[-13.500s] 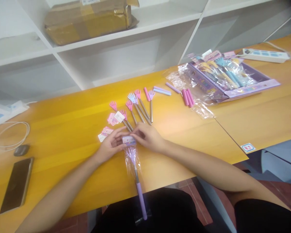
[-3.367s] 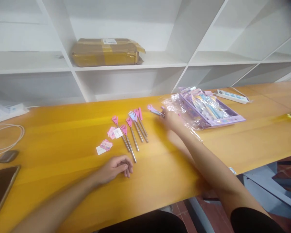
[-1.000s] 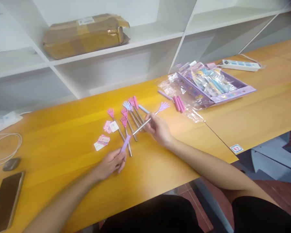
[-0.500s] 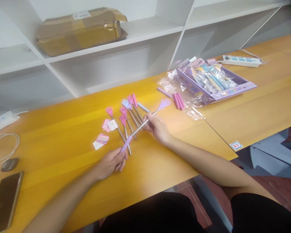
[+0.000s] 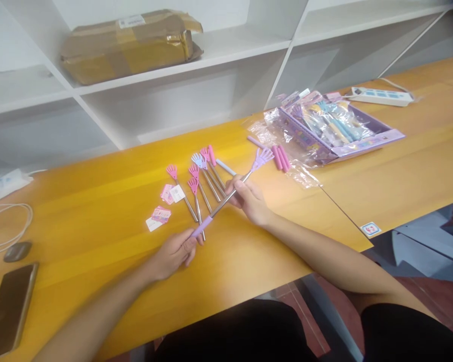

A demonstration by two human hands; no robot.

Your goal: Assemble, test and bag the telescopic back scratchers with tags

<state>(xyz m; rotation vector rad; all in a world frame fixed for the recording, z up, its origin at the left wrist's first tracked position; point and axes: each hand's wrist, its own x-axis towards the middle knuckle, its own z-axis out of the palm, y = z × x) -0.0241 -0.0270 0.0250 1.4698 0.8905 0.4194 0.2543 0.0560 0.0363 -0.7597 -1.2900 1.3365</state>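
Observation:
A purple back scratcher (image 5: pixel 226 198) with a metal shaft and a small hand-shaped head (image 5: pixel 262 158) is held between both hands above the yellow table (image 5: pixel 98 211). My left hand (image 5: pixel 173 254) grips its purple handle end. My right hand (image 5: pixel 247 198) pinches the metal shaft near the middle. Just behind it several pink and blue scratchers (image 5: pixel 198 181) lie side by side without handles on their shafts. Small printed paper tags (image 5: pixel 162 206) lie to their left.
A purple display box (image 5: pixel 340 130) of wrapped scratchers stands at the right, with pink handle sleeves (image 5: pixel 280 157) and plastic wrap beside it. A phone (image 5: pixel 9 309), a cable and a small dark object lie far left. White shelves with a brown parcel (image 5: pixel 130 42) stand behind. A power strip (image 5: pixel 381 95) lies far right.
The purple handle and the metal shaft, apart one second ago, are now joined in one line between my hands. My right hand has slid slightly along the shaft.

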